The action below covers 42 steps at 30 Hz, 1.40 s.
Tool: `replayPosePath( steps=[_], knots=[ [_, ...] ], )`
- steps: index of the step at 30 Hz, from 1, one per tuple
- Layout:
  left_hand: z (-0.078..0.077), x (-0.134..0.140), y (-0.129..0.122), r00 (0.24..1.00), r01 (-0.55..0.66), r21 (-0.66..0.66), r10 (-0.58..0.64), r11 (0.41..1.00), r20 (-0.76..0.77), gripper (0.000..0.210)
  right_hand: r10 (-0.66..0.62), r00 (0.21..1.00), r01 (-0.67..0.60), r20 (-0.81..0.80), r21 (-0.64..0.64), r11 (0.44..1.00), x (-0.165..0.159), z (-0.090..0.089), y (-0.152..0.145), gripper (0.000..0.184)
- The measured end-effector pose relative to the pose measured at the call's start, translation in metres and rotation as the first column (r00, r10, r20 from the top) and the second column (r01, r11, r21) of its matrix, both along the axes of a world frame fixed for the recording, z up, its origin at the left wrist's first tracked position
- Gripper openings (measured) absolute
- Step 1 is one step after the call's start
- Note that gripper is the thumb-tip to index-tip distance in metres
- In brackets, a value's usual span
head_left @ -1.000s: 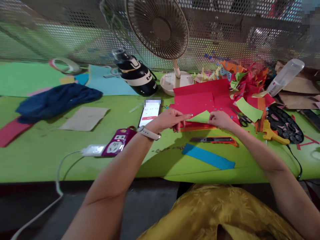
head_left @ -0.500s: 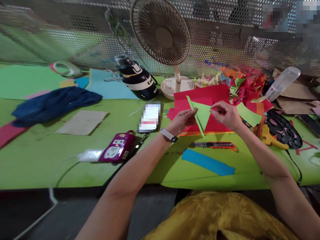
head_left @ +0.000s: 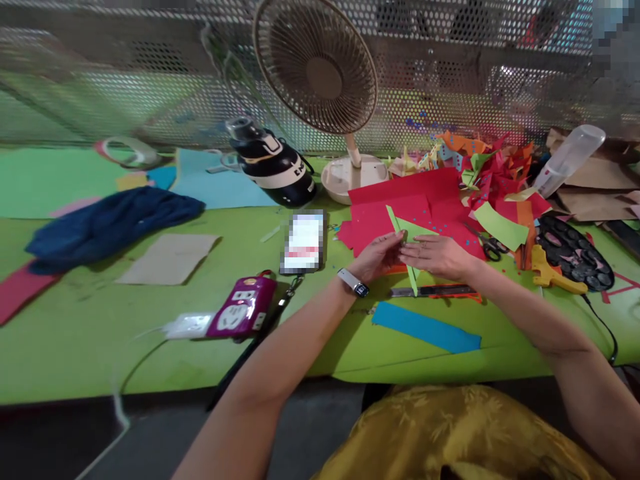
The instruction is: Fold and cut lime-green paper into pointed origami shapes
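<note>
My left hand pinches a folded light-green paper, which has a narrow strip-like edge running along its left side. My right hand covers much of that paper, its fingers together and meeting the left fingertips at the strip. Both hands are above red paper sheets. Just below the hands lies a box cutter with an orange edge, crossed in view by the strip's lower end. A blue paper strip rests nearer to me.
Scissors, a yellow glue gun and a black tray lie to the right. Folded paper scraps pile up behind. A fan, a black bottle, a phone and a purple power strip stand leftward.
My right hand has moved left and down onto the green paper, now hiding most of it. The view has shifted slightly.
</note>
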<state>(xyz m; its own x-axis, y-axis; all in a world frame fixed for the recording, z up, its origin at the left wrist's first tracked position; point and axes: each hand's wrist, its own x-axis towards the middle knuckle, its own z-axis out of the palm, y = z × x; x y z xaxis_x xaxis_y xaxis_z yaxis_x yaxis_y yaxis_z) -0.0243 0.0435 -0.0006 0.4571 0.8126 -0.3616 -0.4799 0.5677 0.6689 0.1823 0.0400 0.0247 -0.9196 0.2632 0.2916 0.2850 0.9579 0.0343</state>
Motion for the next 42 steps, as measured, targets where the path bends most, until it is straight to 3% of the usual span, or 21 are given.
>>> replayPosePath(
  steps=[5, 11, 17, 22, 27, 32, 42],
  knots=[
    [-0.004, 0.005, -0.002, 0.992, -0.125, 0.049, 0.126, 0.991, -0.018, 0.013, -0.039, 0.999, 0.039, 0.002, -0.083, 0.996, 0.001, 0.001, -0.002, 0.04],
    [-0.012, 0.007, -0.003, 0.992, -0.113, 0.139, 0.121, 0.984, -0.047, 0.012, -0.151, 0.98, 0.114, -0.131, -0.253, 0.961, -0.002, -0.001, -0.003, 0.037],
    [-0.015, 0.01, -0.007, 0.991, -0.096, 0.238, 0.114, 0.966, -0.065, 0.017, -0.37, 0.904, 0.282, -0.213, -0.353, 0.892, -0.012, 0.004, -0.008, 0.019],
    [-0.013, 0.014, -0.013, 0.993, -0.106, 0.298, 0.119, 0.949, -0.026, 0.031, -0.426, 0.872, 0.325, -0.241, -0.366, 0.872, -0.017, 0.006, -0.015, 0.028],
    [-0.011, 0.018, -0.015, 0.98, -0.177, 0.322, 0.196, 0.93, -0.027, 0.031, -0.484, 0.849, 0.407, -0.213, -0.323, 0.855, -0.019, 0.009, -0.019, 0.041],
    [-0.013, 0.018, -0.016, 0.979, -0.168, 0.339, 0.196, 0.926, -0.05, 0.031, -0.564, 0.808, 0.485, -0.172, -0.351, 0.801, -0.021, 0.012, -0.016, 0.039],
    [-0.012, 0.017, -0.019, 0.98, -0.147, 0.347, 0.185, 0.926, -0.077, 0.035, -0.599, 0.773, 0.505, -0.209, -0.368, 0.781, -0.02, 0.007, -0.013, 0.024]
  ],
)
